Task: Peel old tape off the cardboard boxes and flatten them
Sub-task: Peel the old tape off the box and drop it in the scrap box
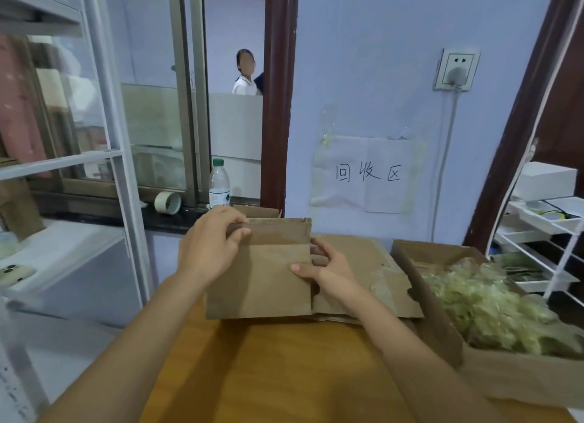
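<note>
We grip the cardboard box point(262, 277) at the desk's point(268, 375) far edge: left hand point(210, 245) pinching its top flap, right hand point(325, 266) clasping its right side.

- Bare table point(284, 375) lies open in front of the cardboard box point(262, 277).
- A box of crumpled tape point(493, 309) blocks the right side.
- Flattened cardboard point(379, 274) fills the gap between the two.
- A water bottle point(219, 184) and tape roll point(167, 202) stand on the sill behind.

Water bottle point(219, 184) on windowsill point(164, 218)
</note>
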Motion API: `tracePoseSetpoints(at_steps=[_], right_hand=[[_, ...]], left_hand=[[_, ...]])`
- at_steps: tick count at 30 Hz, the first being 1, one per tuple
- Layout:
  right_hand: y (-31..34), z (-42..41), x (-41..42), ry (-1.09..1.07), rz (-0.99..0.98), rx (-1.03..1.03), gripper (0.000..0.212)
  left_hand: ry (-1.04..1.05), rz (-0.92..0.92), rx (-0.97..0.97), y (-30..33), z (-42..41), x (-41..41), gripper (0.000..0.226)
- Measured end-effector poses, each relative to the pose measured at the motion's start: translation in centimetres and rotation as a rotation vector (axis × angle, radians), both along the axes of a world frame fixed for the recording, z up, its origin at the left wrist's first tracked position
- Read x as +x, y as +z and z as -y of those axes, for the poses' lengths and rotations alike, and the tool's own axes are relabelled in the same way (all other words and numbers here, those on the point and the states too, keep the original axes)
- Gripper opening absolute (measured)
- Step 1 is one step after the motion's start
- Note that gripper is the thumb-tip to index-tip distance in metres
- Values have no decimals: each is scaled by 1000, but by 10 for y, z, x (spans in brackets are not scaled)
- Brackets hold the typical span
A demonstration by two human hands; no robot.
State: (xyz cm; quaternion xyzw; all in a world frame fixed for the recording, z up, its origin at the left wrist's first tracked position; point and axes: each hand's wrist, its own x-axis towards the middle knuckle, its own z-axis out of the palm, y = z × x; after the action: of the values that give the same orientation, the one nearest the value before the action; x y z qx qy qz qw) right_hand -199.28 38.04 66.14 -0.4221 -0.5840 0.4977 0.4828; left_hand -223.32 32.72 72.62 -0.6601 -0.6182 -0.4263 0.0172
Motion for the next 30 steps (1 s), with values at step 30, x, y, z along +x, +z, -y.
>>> tracePoseSetpoints(at_steps=[30], right_hand=[[15,170,112,-237,-138,-161,50]], left_hand=[[-323,338,6,13,110,106,79]])
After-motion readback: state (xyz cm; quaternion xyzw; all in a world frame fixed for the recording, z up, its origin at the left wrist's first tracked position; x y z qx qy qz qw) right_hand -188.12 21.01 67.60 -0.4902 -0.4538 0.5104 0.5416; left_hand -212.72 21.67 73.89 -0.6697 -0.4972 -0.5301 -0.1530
